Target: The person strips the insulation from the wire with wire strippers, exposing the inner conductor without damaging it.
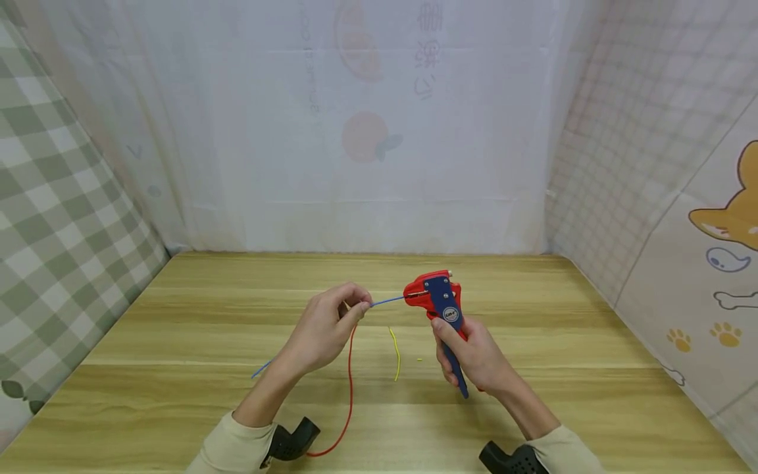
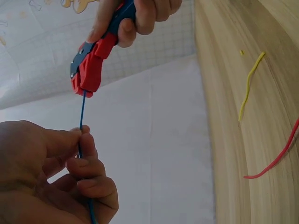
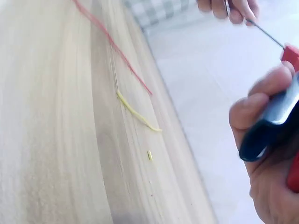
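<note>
Wood tbl (image 1: 533, 309) below, L grip (image 1: 326, 326) pinching blue wire (image 1: 387, 301) that enters stripper (image 1: 439, 295) clasped in R grip (image 1: 476, 355).

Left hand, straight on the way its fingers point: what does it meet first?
Probably the wire stripper, where the blue wire in the left hand leads; exact depth is unclear.

Wood-grain table (image 1: 562, 316), green-checked cloth (image 1: 59, 151), pale curtain (image 1: 249, 151), faint print (image 1: 362, 137), apparently fruit

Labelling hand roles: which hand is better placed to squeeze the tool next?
Right, likely: the right hand grips the red-and-blue tool by its handles, while the left hand pinches the blue wire running to the tool's nose.
</note>
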Motion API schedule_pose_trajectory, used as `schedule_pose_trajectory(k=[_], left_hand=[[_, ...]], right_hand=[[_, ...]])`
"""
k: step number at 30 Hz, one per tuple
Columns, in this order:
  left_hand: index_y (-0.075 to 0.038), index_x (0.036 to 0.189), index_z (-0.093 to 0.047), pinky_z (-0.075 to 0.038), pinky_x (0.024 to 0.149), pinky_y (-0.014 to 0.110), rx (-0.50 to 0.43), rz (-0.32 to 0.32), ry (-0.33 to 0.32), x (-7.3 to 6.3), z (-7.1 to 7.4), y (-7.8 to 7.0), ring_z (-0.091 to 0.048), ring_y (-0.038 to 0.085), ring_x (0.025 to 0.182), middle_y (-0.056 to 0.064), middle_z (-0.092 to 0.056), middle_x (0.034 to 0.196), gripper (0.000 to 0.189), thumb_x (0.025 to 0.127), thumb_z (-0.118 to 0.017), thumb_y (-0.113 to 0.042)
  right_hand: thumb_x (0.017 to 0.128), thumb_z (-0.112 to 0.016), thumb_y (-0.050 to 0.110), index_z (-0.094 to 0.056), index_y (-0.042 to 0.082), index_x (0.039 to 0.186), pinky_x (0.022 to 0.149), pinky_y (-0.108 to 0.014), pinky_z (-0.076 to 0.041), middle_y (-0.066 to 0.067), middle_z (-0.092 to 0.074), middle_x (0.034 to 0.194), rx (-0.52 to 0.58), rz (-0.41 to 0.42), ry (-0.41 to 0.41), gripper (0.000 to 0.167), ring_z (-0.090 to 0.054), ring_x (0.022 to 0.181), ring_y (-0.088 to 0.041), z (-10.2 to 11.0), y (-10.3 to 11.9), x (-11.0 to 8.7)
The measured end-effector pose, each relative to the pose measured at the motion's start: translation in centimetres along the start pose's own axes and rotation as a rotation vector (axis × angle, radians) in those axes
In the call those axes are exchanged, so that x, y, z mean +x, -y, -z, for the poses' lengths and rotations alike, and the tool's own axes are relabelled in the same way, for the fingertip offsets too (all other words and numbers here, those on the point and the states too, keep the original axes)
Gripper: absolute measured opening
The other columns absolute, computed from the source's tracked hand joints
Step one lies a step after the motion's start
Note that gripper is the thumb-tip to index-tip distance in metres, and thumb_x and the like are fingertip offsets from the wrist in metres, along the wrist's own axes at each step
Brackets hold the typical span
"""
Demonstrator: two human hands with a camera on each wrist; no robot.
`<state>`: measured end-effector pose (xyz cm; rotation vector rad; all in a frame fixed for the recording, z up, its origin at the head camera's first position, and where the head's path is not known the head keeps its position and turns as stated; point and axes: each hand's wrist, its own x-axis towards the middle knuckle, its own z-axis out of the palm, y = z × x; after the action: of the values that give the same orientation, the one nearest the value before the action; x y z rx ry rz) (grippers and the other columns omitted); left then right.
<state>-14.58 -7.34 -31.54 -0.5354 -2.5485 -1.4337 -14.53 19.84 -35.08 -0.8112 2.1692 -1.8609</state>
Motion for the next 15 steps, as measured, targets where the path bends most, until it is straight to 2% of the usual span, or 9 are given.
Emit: schedule_pose_trajectory(k=[5,9,15], left_hand=[[-0.014,0.101,-0.072,-0.044,0.062,0.023,-0.011,0.016,0.003,-0.07,-0.05,0.07,-0.051,0.009,0.061,-0.001,-0.065,0.086,0.009,0.103,-0.065,-0.007],[-0.013,0.101,-0.072,-0.044,0.062,0.023,-0.024,0.024,-0.007,-0.08,0.02,0.04,-0.051,0.009,0.061,0.000,-0.065,0.086,0.009,0.102,-0.065,-0.007],[-0.013,0.101,-0.072,-0.045,0.063,0.023,-0.023,0.019,-0.004,0.08,-0.05,0.01,-0.052,0.010,0.062,-0.001,-0.066,0.086,0.009,0.102,-0.066,-0.007]], right_hand=[[0.115,-0.041,0.017,-0.049,-0.010,0.088,0.041,-0.040,-0.051,-0.021,-0.051,0.061,-0.009,0.012,0.007,0.039,-0.059,0.042,-0.023,0.22,-0.11,-0.03],[0.115,-0.042,0.018,-0.049,-0.011,0.090,0.043,-0.040,-0.053,-0.023,-0.052,0.062,0.006,0.008,0.019,0.040,-0.060,0.044,-0.021,0.24,-0.11,0.05],[0.116,-0.041,0.019,-0.046,-0.014,0.093,0.045,-0.039,-0.055,-0.006,-0.059,0.063,0.032,-0.008,0.032,0.040,-0.063,0.048,-0.016,0.51,-0.16,0.01]])
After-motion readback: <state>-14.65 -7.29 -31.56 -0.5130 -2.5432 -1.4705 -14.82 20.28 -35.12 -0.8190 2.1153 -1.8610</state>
